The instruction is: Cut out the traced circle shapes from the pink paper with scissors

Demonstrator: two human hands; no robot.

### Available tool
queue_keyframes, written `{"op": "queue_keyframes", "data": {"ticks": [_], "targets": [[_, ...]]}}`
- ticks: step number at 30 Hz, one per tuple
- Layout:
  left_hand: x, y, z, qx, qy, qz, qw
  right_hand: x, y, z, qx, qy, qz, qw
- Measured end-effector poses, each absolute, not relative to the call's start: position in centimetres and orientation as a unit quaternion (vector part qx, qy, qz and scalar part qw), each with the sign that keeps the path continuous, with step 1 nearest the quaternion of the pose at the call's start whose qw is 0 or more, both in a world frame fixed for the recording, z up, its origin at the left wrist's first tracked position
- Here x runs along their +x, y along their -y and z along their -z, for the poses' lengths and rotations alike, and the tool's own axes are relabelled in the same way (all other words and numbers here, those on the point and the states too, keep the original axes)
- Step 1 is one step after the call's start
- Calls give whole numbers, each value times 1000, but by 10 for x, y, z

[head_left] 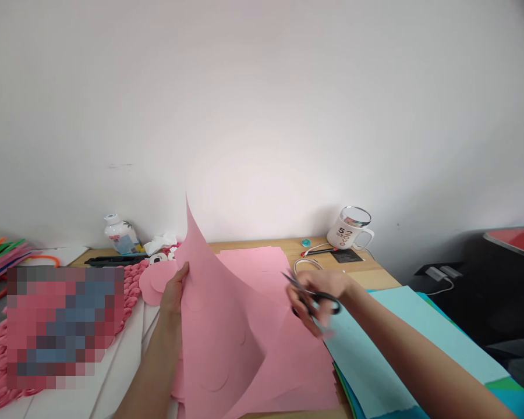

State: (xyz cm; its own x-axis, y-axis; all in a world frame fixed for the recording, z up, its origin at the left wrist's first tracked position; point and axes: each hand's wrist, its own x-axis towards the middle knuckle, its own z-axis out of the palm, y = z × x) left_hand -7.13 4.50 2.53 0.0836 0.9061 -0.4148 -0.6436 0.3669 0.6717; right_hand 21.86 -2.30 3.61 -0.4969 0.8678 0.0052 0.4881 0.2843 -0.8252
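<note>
My left hand (174, 291) grips the left edge of a large pink sheet of paper (213, 326), holding it raised and bent. Curved outlines are drawn on the sheet. Black-handled scissors (327, 299) are in my right hand (312, 297), their blades pointing up and left; that hand is partly blurred. The scissors are to the right of the raised sheet, apart from its edge as far as I can see. Beneath lie more pink sheets (262, 262) in a stack. Cut rounded pink pieces (155, 282) rest beyond my left hand.
At the back right stands a white mug (347, 233) near a black card (347, 256). Light blue paper (436, 331) lies under my right forearm. On the left are a white bottle (122, 235), colourful pipe cleaners (4, 262) and a pink braided border (133, 285).
</note>
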Motion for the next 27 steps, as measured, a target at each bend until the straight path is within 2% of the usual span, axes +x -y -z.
{"op": "queue_keyframes", "data": {"ticks": [1, 3, 4, 7, 10, 15, 16, 18, 20, 22, 25, 27], "targets": [[-71, -45, -24, 164, -413, -537, 717, 228, 30, -43, -417, 769, -429, 226], [-70, -46, -22, 172, -421, -533, 713, 238, 40, -56, -319, 734, -561, 211], [-69, -47, -20, 178, -426, -532, 710, 240, 44, -60, -307, 697, -601, 244], [-68, -49, -15, 197, -436, -533, 698, 232, 49, -67, -313, 604, -612, 404], [-69, -52, -9, 212, -438, -554, 675, 220, 51, -67, -361, 567, -592, 444], [-68, -52, -8, 213, -418, -611, 637, 205, 56, -58, -496, 586, -509, 390], [-67, -50, -12, 213, -401, -620, 640, 203, 55, -53, -525, 576, -476, 407], [-65, -45, -21, 212, -360, -638, 646, 200, 52, -43, -538, 553, -395, 498], [-63, -38, -29, 229, -238, -632, 701, 198, 46, -33, -508, 497, -387, 588], [-60, -32, -33, 282, -181, -591, 734, 195, 40, -26, -486, 437, -364, 664], [-51, -21, -29, 374, -164, -507, 759, 186, 33, -21, -457, 378, -348, 726], [-43, -13, -23, 426, -168, -464, 758, 175, 31, -19, -461, 358, -351, 732]]}}
